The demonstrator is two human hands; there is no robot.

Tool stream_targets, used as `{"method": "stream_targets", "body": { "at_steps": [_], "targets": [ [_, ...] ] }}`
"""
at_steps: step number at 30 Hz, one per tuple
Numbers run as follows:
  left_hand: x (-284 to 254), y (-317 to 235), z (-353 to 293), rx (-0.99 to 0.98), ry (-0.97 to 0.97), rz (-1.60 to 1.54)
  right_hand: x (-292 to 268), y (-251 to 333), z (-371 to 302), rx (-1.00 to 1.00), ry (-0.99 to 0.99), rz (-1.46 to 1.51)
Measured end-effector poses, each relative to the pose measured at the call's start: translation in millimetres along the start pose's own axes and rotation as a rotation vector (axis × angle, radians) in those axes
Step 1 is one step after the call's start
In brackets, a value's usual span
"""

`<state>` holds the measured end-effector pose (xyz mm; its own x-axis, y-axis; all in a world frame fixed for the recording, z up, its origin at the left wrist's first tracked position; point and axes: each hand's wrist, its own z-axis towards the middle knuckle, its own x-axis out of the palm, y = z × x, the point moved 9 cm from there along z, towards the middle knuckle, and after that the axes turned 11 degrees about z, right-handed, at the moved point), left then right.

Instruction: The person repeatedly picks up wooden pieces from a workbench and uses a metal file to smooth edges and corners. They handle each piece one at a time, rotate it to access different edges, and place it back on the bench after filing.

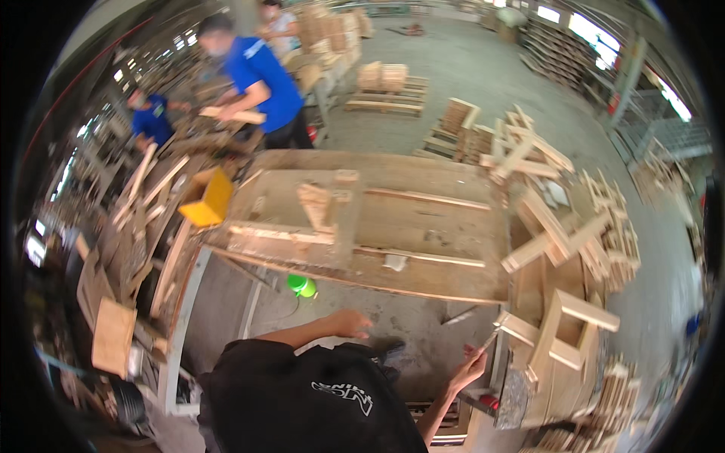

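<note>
Right hand (470,367) of ours is clamped on a thin stick (493,337), its upper end close to a pale wooden frame (545,332) on the side bench (555,394); we can't tell if they touch. Our left hand (349,323) looks unloaded, fingers loosely extended, held over the floor (423,321) just short of the main workbench (434,172). On that bench we see two long strips (428,198), a wedge-like wood piece (316,205) and, at the left end, a yellow box (208,198). Green container (302,285) shows below the near edge. Across from us, a co-worker in blue (264,79) holds a board (234,115).
</note>
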<state>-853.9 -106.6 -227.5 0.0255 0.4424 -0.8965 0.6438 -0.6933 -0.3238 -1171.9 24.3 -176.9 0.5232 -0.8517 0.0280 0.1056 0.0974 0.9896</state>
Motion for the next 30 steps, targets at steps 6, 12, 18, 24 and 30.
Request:
{"method": "stream_targets", "body": {
  "at_steps": [6, 12, 18, 24, 30],
  "targets": [
    [38.0, 89.2, -153.0, -0.481, -0.122, -0.341, 122.3, 7.6, -81.7, 0.057, 0.599, 0.026],
    [10.6, 244.9, -329.9, -0.853, -0.564, -0.513, 262.8, 12.3, -189.4, -0.048, 1.037, -0.097],
    [-30.2, 448.1, -529.7, -1.174, -0.856, -0.415, 435.7, 0.2, -374.6, 0.021, 1.32, -0.171],
    [-120.8, 630.4, -682.5, -1.154, -1.269, -0.29, 625.5, 49.9, -609.2, 0.068, 1.681, -0.228],
    [-189.9, 730.5, -781.2, -1.258, -1.042, 0.243, 708.6, 82.7, -631.7, -0.088, 1.701, -0.364]
  ]
}}
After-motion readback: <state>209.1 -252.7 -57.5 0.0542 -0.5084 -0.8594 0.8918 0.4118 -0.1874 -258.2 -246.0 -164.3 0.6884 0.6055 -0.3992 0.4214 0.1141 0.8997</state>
